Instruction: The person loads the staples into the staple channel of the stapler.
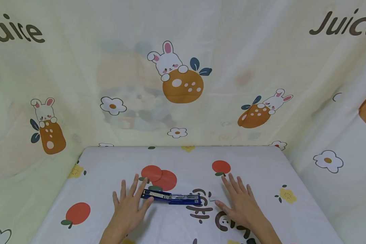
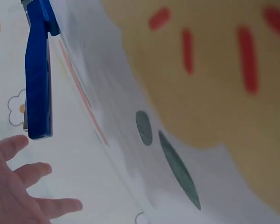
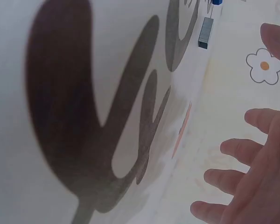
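A blue stapler (image 1: 170, 197) lies unfolded on the table, its two halves nearly in a line. My left hand (image 1: 128, 208), fingers spread straight, is at its left end, with the thumb and index finger overlapping that end in the head view. The left wrist view shows the stapler (image 2: 38, 84) beyond the fingertips. A short strip of staples (image 1: 212, 199) sits just right of the stapler; the right wrist view shows it as a grey block (image 3: 206, 32). My right hand (image 1: 242, 206) is spread beside the strip, thumb tip close to it, holding nothing.
A white cloth printed with fruit, flowers and dark lettering covers the table (image 1: 103, 183). Cream curtains (image 1: 134, 30) with rabbit prints hang behind and at both sides. A small black object (image 1: 251, 241) shows at the bottom edge by the right forearm.
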The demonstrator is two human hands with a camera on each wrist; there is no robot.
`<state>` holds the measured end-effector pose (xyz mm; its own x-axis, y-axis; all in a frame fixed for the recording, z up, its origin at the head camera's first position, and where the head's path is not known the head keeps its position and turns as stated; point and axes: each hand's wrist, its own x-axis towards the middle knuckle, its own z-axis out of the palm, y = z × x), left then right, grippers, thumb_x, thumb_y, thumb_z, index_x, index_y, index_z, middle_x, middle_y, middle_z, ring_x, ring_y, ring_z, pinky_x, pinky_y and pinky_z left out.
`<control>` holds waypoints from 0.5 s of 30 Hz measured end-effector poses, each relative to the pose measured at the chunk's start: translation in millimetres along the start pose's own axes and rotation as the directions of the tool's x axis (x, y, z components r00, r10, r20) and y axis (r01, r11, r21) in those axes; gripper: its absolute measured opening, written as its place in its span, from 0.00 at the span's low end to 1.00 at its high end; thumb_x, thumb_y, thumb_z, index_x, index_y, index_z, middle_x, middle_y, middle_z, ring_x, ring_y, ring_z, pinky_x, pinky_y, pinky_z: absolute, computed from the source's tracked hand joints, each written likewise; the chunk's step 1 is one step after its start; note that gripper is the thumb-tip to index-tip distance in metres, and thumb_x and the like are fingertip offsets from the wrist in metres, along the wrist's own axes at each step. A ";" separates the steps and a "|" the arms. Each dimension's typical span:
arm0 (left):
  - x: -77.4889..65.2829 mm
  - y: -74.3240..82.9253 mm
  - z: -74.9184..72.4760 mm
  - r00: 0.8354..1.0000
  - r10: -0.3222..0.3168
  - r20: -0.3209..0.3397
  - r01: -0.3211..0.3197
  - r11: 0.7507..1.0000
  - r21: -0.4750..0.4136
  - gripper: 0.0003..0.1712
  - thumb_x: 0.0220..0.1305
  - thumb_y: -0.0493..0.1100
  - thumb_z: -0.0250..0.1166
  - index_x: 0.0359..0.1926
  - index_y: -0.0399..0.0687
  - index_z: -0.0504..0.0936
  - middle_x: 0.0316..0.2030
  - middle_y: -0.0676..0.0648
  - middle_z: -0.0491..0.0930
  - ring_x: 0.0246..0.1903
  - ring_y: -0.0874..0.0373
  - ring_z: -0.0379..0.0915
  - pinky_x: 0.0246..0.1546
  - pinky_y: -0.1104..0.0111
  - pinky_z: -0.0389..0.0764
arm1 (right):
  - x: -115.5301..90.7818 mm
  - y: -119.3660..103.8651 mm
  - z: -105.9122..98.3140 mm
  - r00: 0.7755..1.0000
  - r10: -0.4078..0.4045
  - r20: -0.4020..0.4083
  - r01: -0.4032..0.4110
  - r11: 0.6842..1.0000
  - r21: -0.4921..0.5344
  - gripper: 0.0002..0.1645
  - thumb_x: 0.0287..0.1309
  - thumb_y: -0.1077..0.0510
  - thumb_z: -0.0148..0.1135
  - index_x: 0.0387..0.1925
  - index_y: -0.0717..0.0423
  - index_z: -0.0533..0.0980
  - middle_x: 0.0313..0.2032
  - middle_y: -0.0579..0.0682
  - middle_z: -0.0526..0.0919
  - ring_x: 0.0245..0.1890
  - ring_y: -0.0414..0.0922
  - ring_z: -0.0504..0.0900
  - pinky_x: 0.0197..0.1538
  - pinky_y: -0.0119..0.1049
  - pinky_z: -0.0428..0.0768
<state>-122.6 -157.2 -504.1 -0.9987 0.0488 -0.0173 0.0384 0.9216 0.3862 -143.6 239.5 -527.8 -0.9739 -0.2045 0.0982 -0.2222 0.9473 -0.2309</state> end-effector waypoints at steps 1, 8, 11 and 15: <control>0.0 -0.2 -0.7 1.000 -0.001 0.005 0.001 1.000 -0.006 0.45 0.75 0.71 0.54 0.84 0.64 0.56 0.86 0.43 0.46 0.81 0.21 0.35 0.71 0.16 0.39 | 0.4 0.0 -0.2 1.000 -0.003 0.002 0.003 1.000 0.005 0.56 0.64 0.25 0.63 0.83 0.47 0.60 0.83 0.60 0.58 0.81 0.70 0.56 0.76 0.79 0.57; 1.2 -3.6 -3.2 0.999 0.032 0.019 -0.031 0.998 -0.047 0.44 0.76 0.70 0.54 0.85 0.62 0.55 0.85 0.43 0.50 0.81 0.22 0.45 0.70 0.19 0.55 | 3.8 -1.3 -3.3 0.999 -0.028 0.031 0.027 0.999 0.042 0.45 0.64 0.34 0.69 0.75 0.52 0.72 0.79 0.61 0.67 0.80 0.69 0.61 0.75 0.77 0.63; 2.6 -4.6 -0.4 0.997 0.068 -0.019 -0.070 0.993 -0.090 0.44 0.76 0.65 0.59 0.84 0.57 0.58 0.84 0.41 0.55 0.79 0.26 0.54 0.71 0.26 0.64 | 4.7 -1.7 -2.9 0.998 -0.040 0.038 0.038 0.998 0.054 0.40 0.64 0.38 0.72 0.70 0.53 0.77 0.75 0.60 0.73 0.78 0.67 0.67 0.74 0.72 0.69; 5.2 -4.1 3.1 0.990 0.105 -0.089 -0.119 0.980 -0.160 0.40 0.75 0.56 0.65 0.81 0.49 0.65 0.79 0.40 0.66 0.75 0.35 0.67 0.72 0.38 0.74 | 6.2 -3.0 0.7 0.999 -0.033 0.042 0.030 0.996 0.079 0.32 0.63 0.44 0.75 0.64 0.52 0.81 0.68 0.56 0.81 0.71 0.61 0.77 0.71 0.62 0.78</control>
<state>-127.8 -159.5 -508.6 -0.9881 0.1111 0.1061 0.1507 0.8359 0.5278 -149.1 235.3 -527.2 -0.9670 -0.2463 0.0649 -0.2543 0.9184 -0.3032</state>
